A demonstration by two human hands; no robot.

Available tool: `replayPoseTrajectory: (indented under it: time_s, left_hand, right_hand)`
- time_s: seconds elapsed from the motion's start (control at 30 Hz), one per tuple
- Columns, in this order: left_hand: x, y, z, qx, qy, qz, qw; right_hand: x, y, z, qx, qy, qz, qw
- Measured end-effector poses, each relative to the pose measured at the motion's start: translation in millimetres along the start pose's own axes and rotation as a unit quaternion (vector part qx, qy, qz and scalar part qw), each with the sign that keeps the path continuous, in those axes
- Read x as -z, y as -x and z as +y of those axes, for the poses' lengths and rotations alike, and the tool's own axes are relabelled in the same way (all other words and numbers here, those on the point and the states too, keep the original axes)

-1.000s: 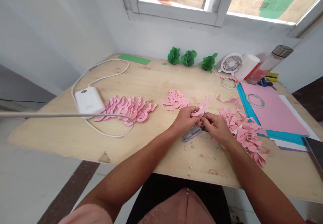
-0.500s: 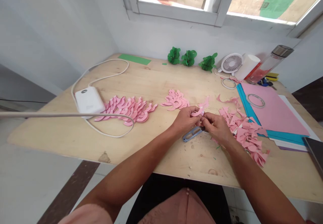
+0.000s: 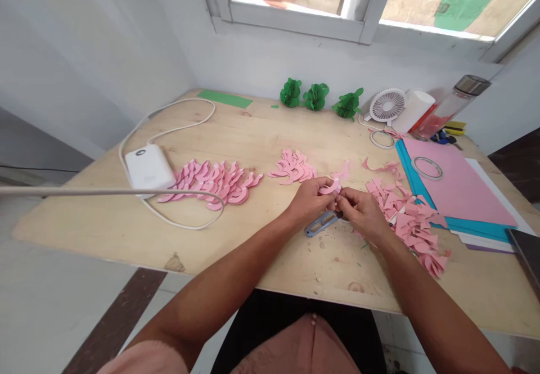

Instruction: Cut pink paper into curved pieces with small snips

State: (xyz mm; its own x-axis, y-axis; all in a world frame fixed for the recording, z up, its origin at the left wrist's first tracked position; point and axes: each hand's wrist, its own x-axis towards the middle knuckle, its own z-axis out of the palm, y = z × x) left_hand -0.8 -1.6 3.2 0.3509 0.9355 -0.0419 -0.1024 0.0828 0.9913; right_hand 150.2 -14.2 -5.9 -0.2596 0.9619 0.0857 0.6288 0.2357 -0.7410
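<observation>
While your left hand (image 3: 310, 199) pinches the pink strip (image 3: 328, 189), your right hand (image 3: 358, 207), grip unclear, is at its right end.

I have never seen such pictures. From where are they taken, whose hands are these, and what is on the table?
No machine here: one camera on a person's head looks forward and down at their own bare hands. The left hand holds a curved pink piece; the right hand is close beside it, its grip hard to see. On the wooden table, a bluish tool lies near the hands, two groups of pink cutouts to the left, pink scraps to the right. Three green shapes stand by the wall.
</observation>
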Motion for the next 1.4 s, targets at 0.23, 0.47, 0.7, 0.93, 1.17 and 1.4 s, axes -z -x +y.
replayPoseTrajectory:
  time_s: [0.23, 0.47, 0.7, 0.93, 1.17, 1.4]
  left_hand:
    - [0.8, -0.8, -1.5, -0.001, -0.006, -0.001, 1.000]
    - [0.4, -0.6, -1.7, -0.003, -0.005, 0.000, 1.000]
    - [0.9, -1.6, -2.9, -0.006, -0.009, -0.001, 1.000]
    - [0.9, -2.3, -3.8, -0.008, -0.013, 0.001, 1.000]
    - [1.8, -3.5, -6.8, -0.016, -0.015, -0.010, 1.000]
    - [1.5, -2.2, -4.2, -0.020, -0.024, -0.003, 0.999]
  right_hand:
    - [-0.2, 0.1, 1.0, 0.002, -0.001, 0.002, 1.000]
    - [0.4, 0.0, 0.1, 0.000, 0.004, -0.003, 1.000]
    - [-0.6, 0.2, 1.3, 0.003, -0.007, -0.005, 1.000]
    - [-0.6, 0.6, 1.9, -0.001, 0.001, -0.010, 1.000]
    - [1.4, -0.2, -0.5, 0.009, 0.022, -0.028, 0.999]
    - [5.1, 2.1, -11.1, 0.025, 0.053, -0.008, 0.998]
